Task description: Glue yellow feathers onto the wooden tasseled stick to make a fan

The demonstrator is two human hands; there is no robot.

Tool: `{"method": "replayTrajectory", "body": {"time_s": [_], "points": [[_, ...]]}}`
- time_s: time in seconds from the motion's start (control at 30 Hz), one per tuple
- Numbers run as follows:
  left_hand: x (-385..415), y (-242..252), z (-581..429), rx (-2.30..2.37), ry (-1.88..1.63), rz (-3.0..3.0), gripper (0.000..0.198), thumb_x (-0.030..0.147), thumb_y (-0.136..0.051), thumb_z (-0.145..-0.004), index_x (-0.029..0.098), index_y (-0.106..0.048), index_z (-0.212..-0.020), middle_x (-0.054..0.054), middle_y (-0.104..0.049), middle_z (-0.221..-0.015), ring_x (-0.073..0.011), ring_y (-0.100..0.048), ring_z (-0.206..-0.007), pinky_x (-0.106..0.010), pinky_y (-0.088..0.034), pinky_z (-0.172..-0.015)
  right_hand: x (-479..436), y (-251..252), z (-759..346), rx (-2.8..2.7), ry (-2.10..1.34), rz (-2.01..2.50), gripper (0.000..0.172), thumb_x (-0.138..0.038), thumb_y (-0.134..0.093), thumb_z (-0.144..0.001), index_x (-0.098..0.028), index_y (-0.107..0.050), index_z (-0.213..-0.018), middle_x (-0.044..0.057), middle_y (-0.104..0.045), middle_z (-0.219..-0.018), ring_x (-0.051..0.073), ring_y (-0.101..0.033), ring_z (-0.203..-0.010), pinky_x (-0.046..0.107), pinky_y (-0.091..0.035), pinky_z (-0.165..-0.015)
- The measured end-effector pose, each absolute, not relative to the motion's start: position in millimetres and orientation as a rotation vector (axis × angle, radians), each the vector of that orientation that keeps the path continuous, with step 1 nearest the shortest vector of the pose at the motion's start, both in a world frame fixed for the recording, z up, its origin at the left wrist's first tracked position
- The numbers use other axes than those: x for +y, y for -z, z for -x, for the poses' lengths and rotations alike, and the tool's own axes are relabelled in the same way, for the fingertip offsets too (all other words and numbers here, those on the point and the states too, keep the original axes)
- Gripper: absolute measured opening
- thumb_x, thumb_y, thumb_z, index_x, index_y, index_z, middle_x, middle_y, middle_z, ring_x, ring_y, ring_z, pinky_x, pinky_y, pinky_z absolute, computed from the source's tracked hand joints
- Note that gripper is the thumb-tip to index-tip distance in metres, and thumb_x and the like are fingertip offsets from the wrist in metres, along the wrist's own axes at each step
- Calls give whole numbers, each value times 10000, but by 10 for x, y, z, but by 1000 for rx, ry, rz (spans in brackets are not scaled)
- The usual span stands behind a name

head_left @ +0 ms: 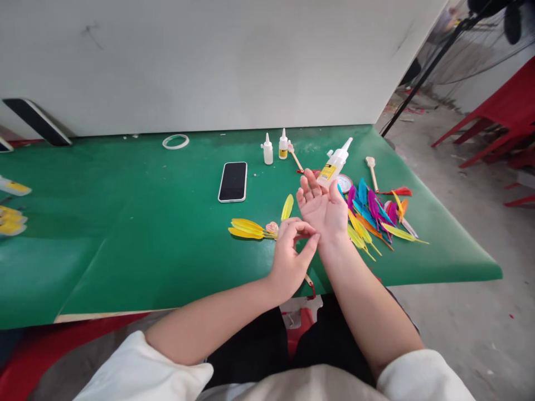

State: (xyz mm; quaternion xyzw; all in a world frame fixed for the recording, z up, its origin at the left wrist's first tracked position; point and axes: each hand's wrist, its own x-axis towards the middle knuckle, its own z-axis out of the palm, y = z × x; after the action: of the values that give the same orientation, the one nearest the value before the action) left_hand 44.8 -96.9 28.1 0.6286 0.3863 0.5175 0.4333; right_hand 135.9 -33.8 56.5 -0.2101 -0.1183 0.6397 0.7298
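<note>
My right hand [320,209] is turned palm up, with a tilted glue bottle [333,166] held between the thumb and fingers, its nozzle pointing up and away. My left hand [292,250] is closed, thumb and index fingertip pinched together at the heel of the right palm. Whatever may be in that pinch is too small to make out. Yellow feathers [247,228] and a yellow-green feather [287,207] fan out around a pink carved head [272,227] beside my left hand. Below the hand, a stick end [308,279] with a red tassel [312,290] shows; its middle is hidden.
Loose coloured feathers [371,214] lie right of my right hand. Behind them is a carved stick [371,174] with a red tassel. Two glue bottles [268,151] stand at the back beside another stick [296,158]. A phone [233,182] and a tape roll [175,141] lie left.
</note>
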Motion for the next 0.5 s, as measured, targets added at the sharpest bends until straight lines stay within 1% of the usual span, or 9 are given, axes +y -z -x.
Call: {"method": "replayTrajectory", "body": {"time_s": [0.1,0.2,0.23,0.3,0.37,0.4,0.47,0.5], "points": [[-1076,-282,-479,926,-1154,-1666,55,176,-503,-846,189,-528,-894,-23,-538,-871,-122,-541,-826,-248,-469,-763,-339,-561,-1390,-288,-1391,482,331,-413,-319,-902,-213,-583,-890,6,-658,-969,116,-591,-912,262,-477,-761],[-1129,-337,-393,697,-913,-1986,75,193,-535,-828,199,-561,-898,-8,-602,-821,-131,-560,-798,-251,-466,-752,-326,-532,-1430,-320,-1337,514,226,-349,-439,-865,-195,-603,-879,6,-657,-933,101,-596,-875,232,-479,-761],[-1085,-371,-326,632,-859,-2090,133,204,-542,-826,200,-556,-958,-14,-617,-851,-138,-562,-821,-263,-464,-775,-319,-518,-1443,-321,-1308,535,175,-320,-492,-839,-191,-607,-872,1,-656,-893,93,-598,-835,223,-480,-756],[-882,-448,-133,722,-907,-2288,224,224,-522,-835,189,-533,-1057,-55,-610,-992,-174,-540,-932,-322,-442,-840,-305,-494,-1466,-308,-1261,580,105,-269,-581,-776,-196,-605,-847,-21,-638,-780,78,-590,-729,213,-483,-728],[-569,-507,116,968,-848,-2437,246,247,-509,-847,181,-540,-1082,-63,-603,-1026,-195,-516,-985,-357,-420,-868,-297,-480,-1484,-293,-1246,605,119,-265,-627,-729,-207,-595,-829,-44,-601,-695,71,-570,-655,213,-486,-691],[-402,-520,248,1075,-754,-2516,247,275,-525,-838,174,-565,-1060,-69,-605,-1027,-213,-508,-994,-376,-413,-870,-296,-478,-1490,-290,-1247,616,136,-290,-630,-723,-209,-589,-824,-48,-587,-674,72,-562,-635,214,-486,-663],[-111,-503,487,1245,-515,-2632,294,365,-559,-809,160,-618,-1011,-83,-616,-961,-243,-512,-955,-406,-411,-844,-300,-480,-1494,-288,-1258,660,197,-385,-596,-738,-205,-581,-816,-39,-586,-669,72,-544,-584,202,-466,-551],[-5,-476,583,1288,-397,-2652,311,410,-570,-792,158,-646,-959,-84,-624,-908,-252,-517,-926,-409,-414,-820,-303,-480,-1490,-293,-1272,689,246,-439,-563,-751,-202,-577,-813,-29,-601,-685,68,-521,-535,193,-429,-471]]}}
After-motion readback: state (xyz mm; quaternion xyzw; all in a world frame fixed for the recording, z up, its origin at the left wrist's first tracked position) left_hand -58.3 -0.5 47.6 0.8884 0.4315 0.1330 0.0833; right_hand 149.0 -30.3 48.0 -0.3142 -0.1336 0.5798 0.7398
